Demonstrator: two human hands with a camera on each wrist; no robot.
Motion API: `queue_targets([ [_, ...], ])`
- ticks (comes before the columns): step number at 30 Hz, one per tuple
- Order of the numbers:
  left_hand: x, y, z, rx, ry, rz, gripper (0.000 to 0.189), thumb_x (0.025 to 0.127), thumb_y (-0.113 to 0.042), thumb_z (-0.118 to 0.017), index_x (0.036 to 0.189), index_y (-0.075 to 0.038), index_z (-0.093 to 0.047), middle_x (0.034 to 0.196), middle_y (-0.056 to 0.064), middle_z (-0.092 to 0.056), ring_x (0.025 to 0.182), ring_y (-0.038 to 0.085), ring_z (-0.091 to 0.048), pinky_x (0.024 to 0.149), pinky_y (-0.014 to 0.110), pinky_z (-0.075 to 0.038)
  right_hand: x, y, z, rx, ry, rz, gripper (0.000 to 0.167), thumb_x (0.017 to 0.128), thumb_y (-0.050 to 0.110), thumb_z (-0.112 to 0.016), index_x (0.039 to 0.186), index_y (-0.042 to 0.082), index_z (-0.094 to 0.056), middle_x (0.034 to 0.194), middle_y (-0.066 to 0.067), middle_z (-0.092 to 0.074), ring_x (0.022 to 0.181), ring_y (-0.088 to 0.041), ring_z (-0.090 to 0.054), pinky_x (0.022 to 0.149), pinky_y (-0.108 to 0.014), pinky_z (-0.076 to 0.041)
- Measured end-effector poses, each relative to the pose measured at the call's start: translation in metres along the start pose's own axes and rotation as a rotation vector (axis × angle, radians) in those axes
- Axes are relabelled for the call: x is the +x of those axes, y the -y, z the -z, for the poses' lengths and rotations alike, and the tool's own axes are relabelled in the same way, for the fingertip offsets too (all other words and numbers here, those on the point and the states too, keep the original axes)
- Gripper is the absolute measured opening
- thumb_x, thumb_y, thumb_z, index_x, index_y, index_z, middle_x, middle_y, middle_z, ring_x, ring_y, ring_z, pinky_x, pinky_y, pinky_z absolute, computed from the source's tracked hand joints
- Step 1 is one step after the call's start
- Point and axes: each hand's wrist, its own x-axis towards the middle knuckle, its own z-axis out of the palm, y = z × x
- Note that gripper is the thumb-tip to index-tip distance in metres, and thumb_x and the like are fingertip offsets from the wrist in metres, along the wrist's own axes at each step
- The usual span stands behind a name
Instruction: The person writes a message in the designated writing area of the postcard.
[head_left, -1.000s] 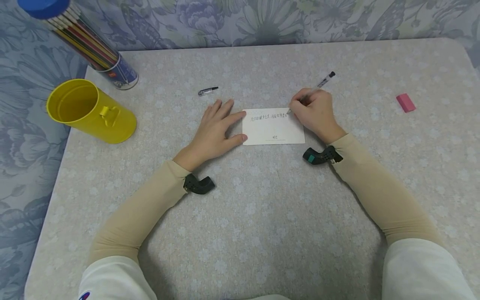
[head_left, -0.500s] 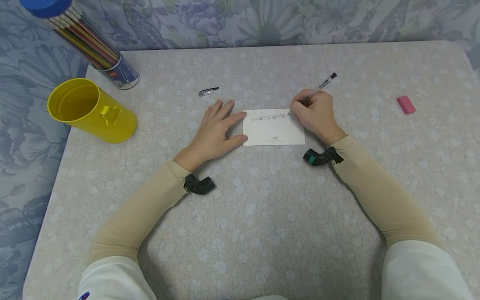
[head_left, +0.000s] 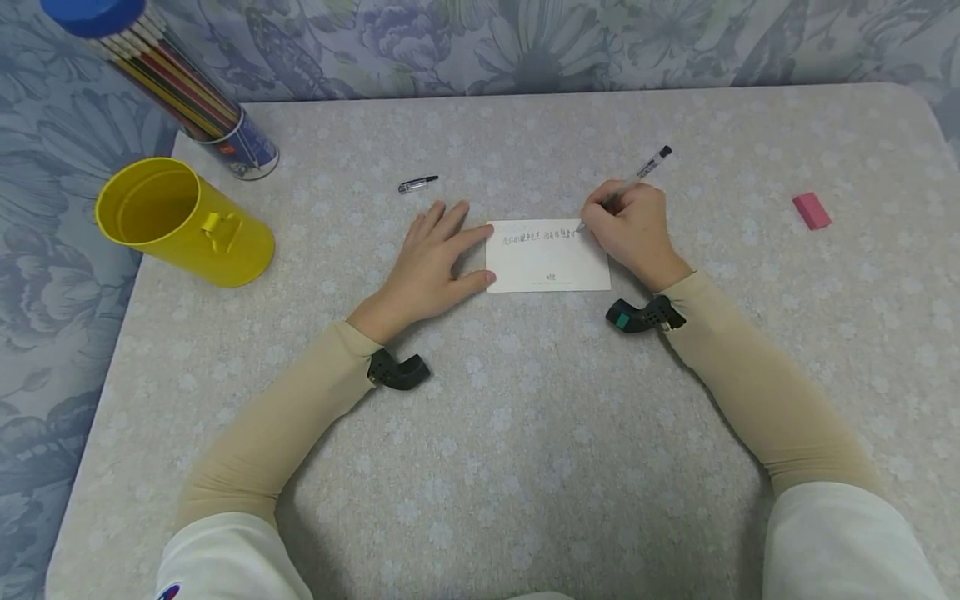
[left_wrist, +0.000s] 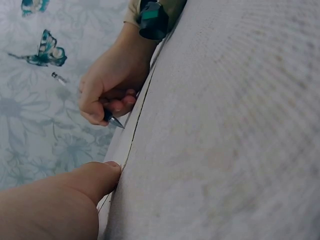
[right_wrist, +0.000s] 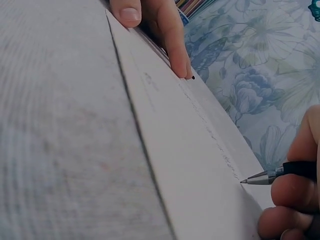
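Note:
A white card (head_left: 551, 262) lies flat on the table, with a line of handwriting along its top and a short mark lower down. My left hand (head_left: 427, 267) rests beside it with fingers spread, the thumb and index fingertips on its left edge. My right hand (head_left: 633, 225) pinches a clear-barrelled pen (head_left: 651, 165) at the card's upper right. In the right wrist view the pen's metal tip (right_wrist: 257, 178) meets the card at the end of the written line. A pen cap (head_left: 417, 184) lies on the table beyond the left hand.
At the left stand a yellow mug (head_left: 232, 254) and a clear tube of colored pencils (head_left: 187, 92) with a blue lid. A pink eraser (head_left: 812, 211) sits at the right. Floral wallpaper (head_left: 525, 46) runs behind the table's far edge.
The pen tip shifts very slightly at the end of the written line. The left hand stays where it was on the card's edge.

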Motion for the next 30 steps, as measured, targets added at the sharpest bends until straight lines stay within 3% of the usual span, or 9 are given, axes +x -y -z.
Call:
queue_targets([
  [6, 0.0001, 0.0006, -0.0006, -0.006, -0.006, -0.008, 0.063, 0.096, -0.043, -0.068, 0.149, -0.014, -0.054, 0.167, 0.022, -0.027, 0.157, 0.048, -0.012, 0.126, 0.064, -0.006, -0.0004, 0.0009, 0.0005, -0.014, 0.023, -0.014, 0.021, 0.079, 0.002, -0.055, 0.071, -0.001, -0.074, 0.054, 0.005, -0.055, 0.045, -0.001, -0.038, 0.045, -0.018, -0.023],
  [23, -0.0002, 0.0018, -0.0014, -0.009, -0.008, -0.007, 0.064, 0.095, -0.044, -0.068, 0.15, -0.014, -0.053, 0.167, 0.021, -0.026, 0.157, 0.047, -0.012, 0.126, 0.065, -0.005, 0.0012, -0.002, 0.0041, 0.029, 0.005, -0.054, 0.02, 0.083, 0.005, -0.057, 0.074, 0.0, -0.075, 0.048, 0.014, -0.052, 0.042, -0.002, -0.043, 0.044, -0.017, -0.031],
  [30, -0.0005, 0.0002, -0.0001, -0.011, -0.006, -0.01, 0.063, 0.096, -0.042, -0.069, 0.15, -0.014, -0.053, 0.167, 0.022, -0.026, 0.157, 0.048, -0.012, 0.126, 0.065, -0.006, 0.0012, -0.0024, 0.0053, 0.049, 0.021, -0.045, 0.02, 0.082, 0.003, -0.056, 0.073, -0.001, -0.073, 0.046, 0.012, -0.052, 0.041, -0.003, -0.042, 0.044, -0.018, -0.029],
])
